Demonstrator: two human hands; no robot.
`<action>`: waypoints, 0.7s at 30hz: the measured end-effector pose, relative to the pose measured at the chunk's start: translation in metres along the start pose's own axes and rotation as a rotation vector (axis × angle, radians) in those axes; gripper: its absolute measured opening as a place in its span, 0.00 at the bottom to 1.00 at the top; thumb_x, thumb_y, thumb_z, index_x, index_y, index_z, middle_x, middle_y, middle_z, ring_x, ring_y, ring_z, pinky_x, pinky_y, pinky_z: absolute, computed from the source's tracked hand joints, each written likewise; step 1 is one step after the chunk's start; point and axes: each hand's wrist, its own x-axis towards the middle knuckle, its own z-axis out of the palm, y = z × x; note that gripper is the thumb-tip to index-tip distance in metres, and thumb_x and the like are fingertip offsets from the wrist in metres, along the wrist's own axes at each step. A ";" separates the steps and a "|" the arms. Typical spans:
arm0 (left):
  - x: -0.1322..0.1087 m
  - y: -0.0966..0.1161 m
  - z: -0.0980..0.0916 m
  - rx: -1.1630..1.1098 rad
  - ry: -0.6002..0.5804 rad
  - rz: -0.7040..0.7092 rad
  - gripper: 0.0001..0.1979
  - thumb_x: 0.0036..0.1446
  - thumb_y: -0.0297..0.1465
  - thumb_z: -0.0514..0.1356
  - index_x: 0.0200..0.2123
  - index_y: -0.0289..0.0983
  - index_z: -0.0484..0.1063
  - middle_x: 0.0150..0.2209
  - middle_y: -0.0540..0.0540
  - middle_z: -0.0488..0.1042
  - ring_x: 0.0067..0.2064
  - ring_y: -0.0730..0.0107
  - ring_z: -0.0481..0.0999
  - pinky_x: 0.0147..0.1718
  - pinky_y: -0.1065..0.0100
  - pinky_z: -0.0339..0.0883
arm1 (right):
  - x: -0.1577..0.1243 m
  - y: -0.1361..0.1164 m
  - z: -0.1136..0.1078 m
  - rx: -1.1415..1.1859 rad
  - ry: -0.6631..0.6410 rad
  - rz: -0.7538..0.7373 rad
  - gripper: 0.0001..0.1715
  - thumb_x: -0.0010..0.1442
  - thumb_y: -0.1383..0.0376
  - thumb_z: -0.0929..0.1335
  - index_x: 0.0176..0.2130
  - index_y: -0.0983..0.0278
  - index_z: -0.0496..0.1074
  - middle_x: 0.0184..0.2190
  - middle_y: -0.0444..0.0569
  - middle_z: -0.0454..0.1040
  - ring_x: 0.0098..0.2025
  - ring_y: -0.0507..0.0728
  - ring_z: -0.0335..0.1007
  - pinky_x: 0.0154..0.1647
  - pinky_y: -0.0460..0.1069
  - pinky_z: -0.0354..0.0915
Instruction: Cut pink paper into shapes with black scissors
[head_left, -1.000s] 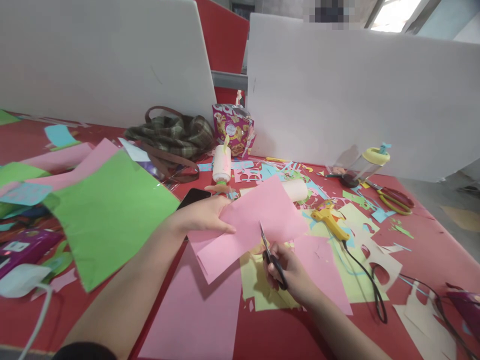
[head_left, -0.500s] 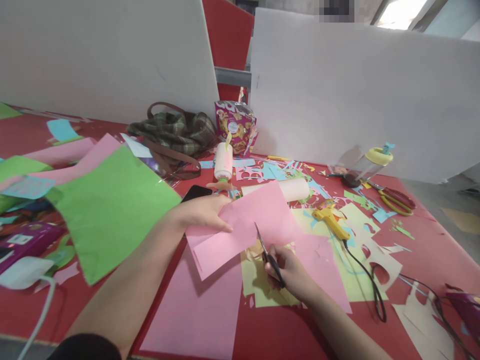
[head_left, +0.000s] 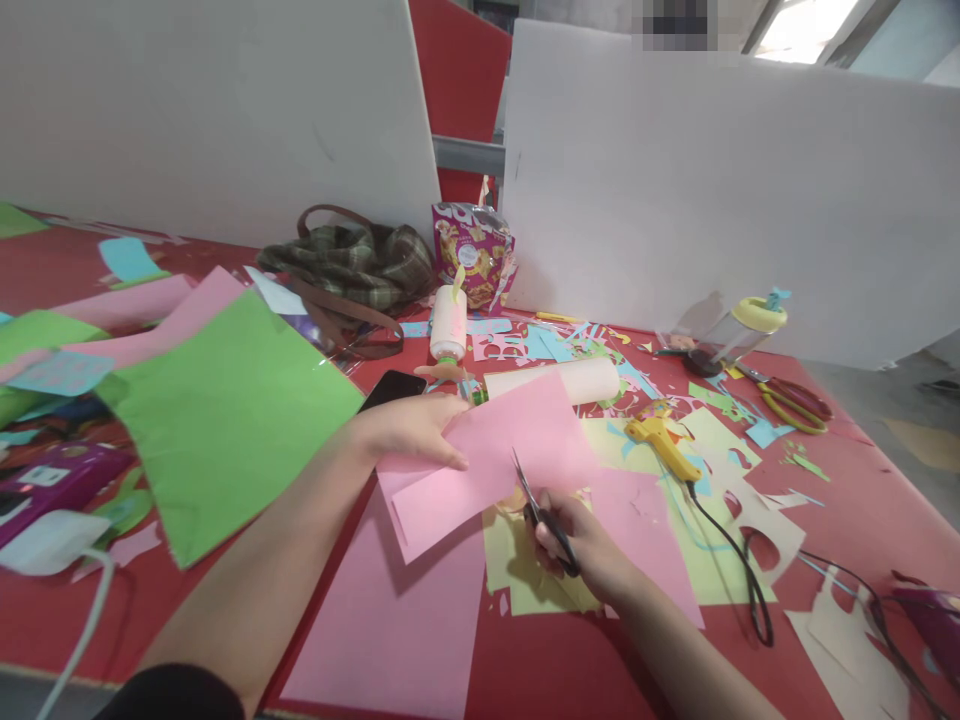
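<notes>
A pink sheet of paper (head_left: 517,430) is raised above the table, its left part gripped by my left hand (head_left: 424,430), with the thumb on top and the other fingers hidden behind it. My right hand (head_left: 574,540) is closed around black-handled scissors (head_left: 551,530), whose blades reach up to the lower edge of that sheet. A cut runs into the paper, leaving a flap on the left side. Beneath lie another pink sheet (head_left: 405,610) and pale yellow paper (head_left: 536,585). Behind the held sheet is a white roll (head_left: 585,380).
A yellow glue gun (head_left: 664,447) with a black cable lies at right, with red-and-yellow-handled scissors (head_left: 795,400) beyond. Green paper (head_left: 232,420) covers the left side near a dark phone (head_left: 394,387). A plaid bag (head_left: 360,262), a snack bag (head_left: 472,250) and a white bottle (head_left: 448,325) stand behind.
The scissors have tilted slightly, their handles shifting a little to the right. The held pink sheet dips slightly at its top edge. Both hands keep their holds.
</notes>
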 end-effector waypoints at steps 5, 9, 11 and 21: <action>0.001 0.001 0.002 -0.017 -0.010 0.017 0.15 0.43 0.33 0.58 0.37 0.37 0.65 0.34 0.51 0.71 0.36 0.69 0.70 0.31 0.75 0.60 | 0.000 0.004 -0.004 0.009 -0.024 -0.014 0.21 0.46 0.53 0.67 0.23 0.63 0.54 0.14 0.36 0.59 0.15 0.45 0.52 0.15 0.42 0.48; 0.001 0.004 0.003 -0.038 -0.027 0.023 0.15 0.43 0.32 0.57 0.37 0.38 0.66 0.35 0.52 0.71 0.35 0.70 0.70 0.32 0.75 0.60 | 0.000 0.005 -0.005 0.009 -0.048 -0.014 0.20 0.48 0.53 0.66 0.23 0.64 0.55 0.16 0.38 0.59 0.16 0.45 0.53 0.16 0.42 0.48; 0.001 0.005 0.003 -0.051 -0.034 0.024 0.15 0.43 0.31 0.57 0.38 0.38 0.66 0.35 0.52 0.72 0.35 0.70 0.70 0.32 0.75 0.60 | 0.000 0.004 -0.004 0.010 -0.047 -0.021 0.20 0.47 0.53 0.66 0.24 0.64 0.55 0.17 0.38 0.60 0.17 0.45 0.54 0.16 0.43 0.49; 0.002 0.005 0.003 -0.066 -0.028 0.037 0.14 0.42 0.30 0.58 0.36 0.37 0.66 0.33 0.51 0.72 0.33 0.71 0.71 0.31 0.75 0.60 | 0.000 -0.001 0.001 0.036 -0.015 -0.034 0.22 0.45 0.54 0.68 0.22 0.63 0.53 0.15 0.35 0.56 0.14 0.44 0.53 0.15 0.42 0.48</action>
